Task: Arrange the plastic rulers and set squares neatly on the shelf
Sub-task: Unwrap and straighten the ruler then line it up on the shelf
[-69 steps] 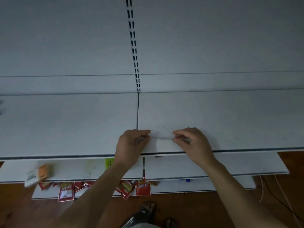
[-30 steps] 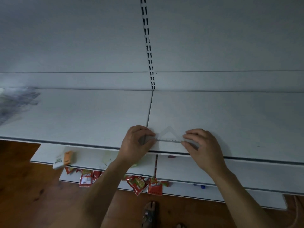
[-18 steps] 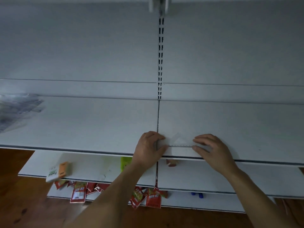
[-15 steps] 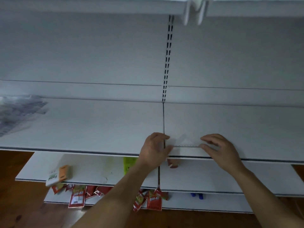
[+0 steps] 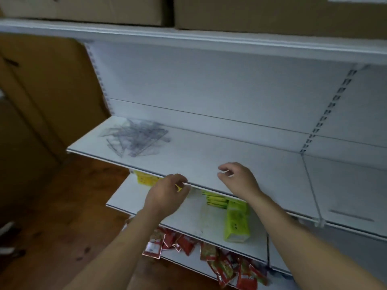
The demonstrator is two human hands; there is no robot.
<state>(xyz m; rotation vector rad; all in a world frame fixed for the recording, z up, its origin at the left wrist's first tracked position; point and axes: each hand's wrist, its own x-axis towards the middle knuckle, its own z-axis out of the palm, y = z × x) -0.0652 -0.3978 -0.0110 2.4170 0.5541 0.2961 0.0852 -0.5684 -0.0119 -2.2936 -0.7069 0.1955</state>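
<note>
Messy pile of clear rulers and set squares (image 5: pixel 136 137) lies far left on shelf (image 5: pixel 209 155), pieces crossing at all angles, no single long axis. Next, left hand (image 5: pixel 165 195) at shelf's near edge, fingers loosely curled, holding nothing. It is nearer to pile, which sits left and farther back. Then right hand (image 5: pixel 236 181) over shelf, loose, empty. Earlier both hands pinched one set square beside shelf seam. Now both are off it.

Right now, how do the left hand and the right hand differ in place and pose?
The left hand is nearer, at the front edge of the shelf; the right hand reaches farther, above the shelf surface. The left hand sits lower in view than the right hand. Both have loosely curled fingers, hold nothing, and are apart from the pile of clear rulers.
</note>
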